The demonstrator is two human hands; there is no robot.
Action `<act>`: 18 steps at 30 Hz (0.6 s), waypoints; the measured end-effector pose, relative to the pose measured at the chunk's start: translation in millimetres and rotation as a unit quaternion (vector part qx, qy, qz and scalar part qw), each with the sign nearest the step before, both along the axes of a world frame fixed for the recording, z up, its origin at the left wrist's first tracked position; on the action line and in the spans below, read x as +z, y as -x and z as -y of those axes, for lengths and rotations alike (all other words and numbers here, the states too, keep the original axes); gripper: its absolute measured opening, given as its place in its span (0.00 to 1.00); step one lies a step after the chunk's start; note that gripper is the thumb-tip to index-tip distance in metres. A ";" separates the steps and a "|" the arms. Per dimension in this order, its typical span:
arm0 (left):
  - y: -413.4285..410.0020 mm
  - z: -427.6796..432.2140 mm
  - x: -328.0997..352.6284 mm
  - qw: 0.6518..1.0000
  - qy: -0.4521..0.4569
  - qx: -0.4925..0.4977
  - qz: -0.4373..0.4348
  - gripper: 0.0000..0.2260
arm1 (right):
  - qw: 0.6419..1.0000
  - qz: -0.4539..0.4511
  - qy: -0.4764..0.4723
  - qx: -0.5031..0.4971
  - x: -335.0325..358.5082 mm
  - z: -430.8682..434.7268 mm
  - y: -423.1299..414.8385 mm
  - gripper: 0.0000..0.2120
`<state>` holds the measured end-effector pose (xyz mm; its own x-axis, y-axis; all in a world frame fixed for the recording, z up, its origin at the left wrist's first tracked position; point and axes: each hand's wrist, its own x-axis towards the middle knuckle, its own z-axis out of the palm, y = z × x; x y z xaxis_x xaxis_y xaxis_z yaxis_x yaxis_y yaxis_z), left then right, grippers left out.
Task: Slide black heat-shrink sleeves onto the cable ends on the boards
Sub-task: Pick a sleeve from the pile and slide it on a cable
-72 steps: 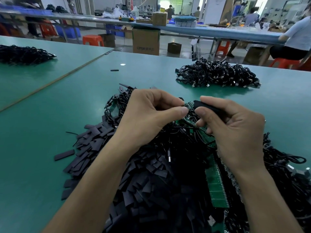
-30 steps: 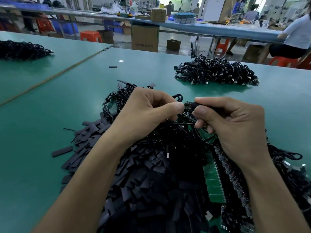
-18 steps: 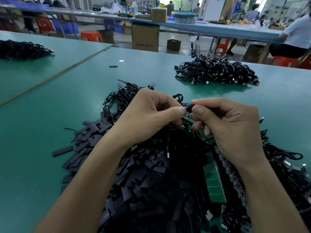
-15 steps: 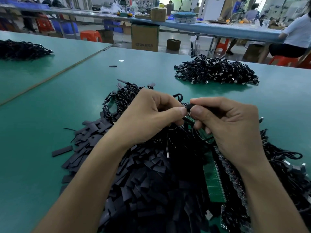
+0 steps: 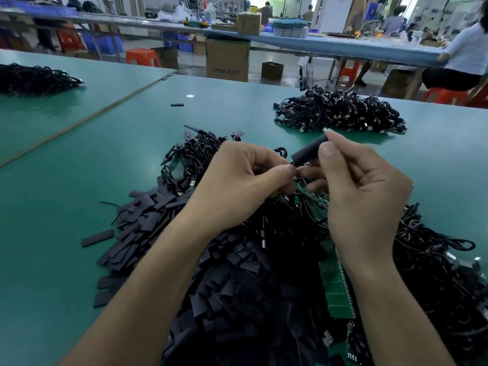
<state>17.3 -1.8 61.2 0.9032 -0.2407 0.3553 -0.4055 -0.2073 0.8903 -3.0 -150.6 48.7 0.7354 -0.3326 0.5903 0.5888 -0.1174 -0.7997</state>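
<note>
While right hand point(image 5: 361, 191) pinches sleeve point(image 5: 309, 153), left hand point(image 5: 237, 186) closed on cable end point(image 5: 295, 171): fitting unfinished. Loose sleeve heap point(image 5: 227, 286) remains, bench point(image 5: 79, 167) near edge; done count unclear.

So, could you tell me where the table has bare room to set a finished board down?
Bare green table lies between the near cable heap and the far cable pile, and left of the sleeve pile. Under both hands it is crowded.

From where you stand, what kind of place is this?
Most likely an electronics assembly workshop: long green worktables, a heap of black sleeves, bundled cables, green circuit boards, and other workers at benches behind.
</note>
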 end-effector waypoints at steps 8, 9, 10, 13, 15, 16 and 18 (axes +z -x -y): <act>-0.2 0.0 -0.9 1.000 -0.007 0.008 0.009 0.05 | 1.000 -0.014 0.020 0.020 -1.1 0.3 -1.5 0.12; -0.7 -0.2 -1.2 1.000 -0.005 0.008 0.008 0.05 | 0.999 -0.014 0.021 0.025 -0.9 0.6 -1.6 0.13; -1.3 -0.2 -1.6 1.000 -0.002 0.007 0.006 0.05 | 0.999 -0.014 0.021 0.031 -0.3 1.2 -1.4 0.13; -1.6 -1.1 -1.1 1.000 0.004 -0.008 0.002 0.04 | 0.999 -0.018 0.011 0.047 2.2 4.4 -0.6 0.12; -0.7 -2.8 -0.9 1.000 -0.002 -0.024 -0.001 0.03 | 0.998 -0.031 0.006 0.057 3.6 6.4 -0.4 0.11; -0.9 -4.9 -0.8 0.999 -0.005 -0.034 -0.006 0.01 | 0.997 -0.038 0.002 0.064 4.3 7.1 -0.4 0.11; -3.0 -12.4 -1.6 0.999 -0.010 -0.041 -0.026 0.06 | 0.996 -0.049 -0.022 0.077 6.5 9.4 0.0 0.11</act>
<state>20.3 10.6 59.6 0.8975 -0.3212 0.3022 -0.3747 -0.1941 0.9066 -2.9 -160.0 55.2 0.8325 -0.2357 0.5014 0.5168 0.0044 -0.8561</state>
